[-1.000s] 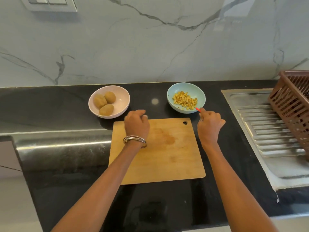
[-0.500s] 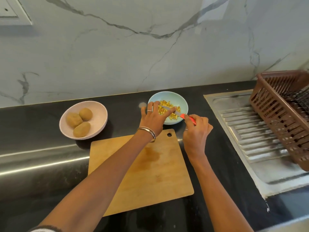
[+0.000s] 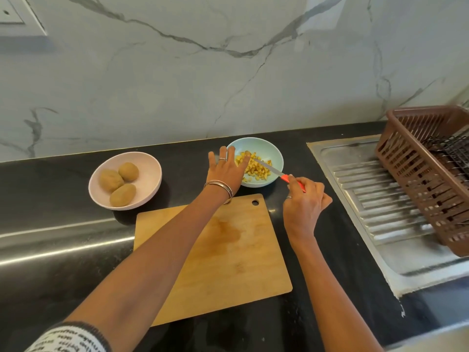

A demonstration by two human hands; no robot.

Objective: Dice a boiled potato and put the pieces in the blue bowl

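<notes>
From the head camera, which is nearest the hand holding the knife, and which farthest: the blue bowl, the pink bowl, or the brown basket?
Measured from the right hand:
1. Blue bowl: just ahead and left, with the knife reaching over it.
2. Brown basket: to the right, on the steel drainboard.
3. Pink bowl: far left, beyond the left hand, holding three whole potatoes.

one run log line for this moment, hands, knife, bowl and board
left hand: open over blue bowl | right hand: holds knife, blade over diced potato | cutting board: bare

The sleeve point(image 3: 73, 339) carries printed lettering, too blurred to read.
</notes>
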